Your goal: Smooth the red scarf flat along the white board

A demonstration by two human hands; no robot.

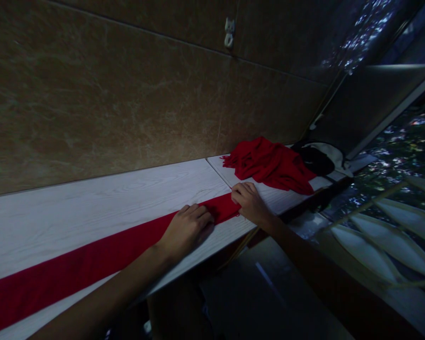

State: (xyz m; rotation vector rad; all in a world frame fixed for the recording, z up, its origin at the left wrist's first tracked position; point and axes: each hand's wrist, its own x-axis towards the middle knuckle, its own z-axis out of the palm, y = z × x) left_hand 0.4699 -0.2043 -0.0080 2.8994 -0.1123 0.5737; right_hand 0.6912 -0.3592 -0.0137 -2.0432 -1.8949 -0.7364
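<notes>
A long, narrow strip of folded red cloth, apparently a scarf (102, 255), lies flat along the white wood-grain countertop (92, 208), running out of view at the left. My left hand (189, 229) rests on it with bent fingers closed against the cloth; its fingertips are partly hidden. At the strip's right end, my right hand (248, 200) pinches the edge between curled fingers. A few loose threads show near that end. Just beyond my right hand, a crumpled red fringed cloth (269, 163) is heaped on the counter.
Past the heap sits a black and white bag-like item (322, 158). A brown marbled tile wall (127, 104) rises behind the counter and carries a small white hook (229, 33). On the right are a window with foliage outside and a pale slatted rack (386, 241).
</notes>
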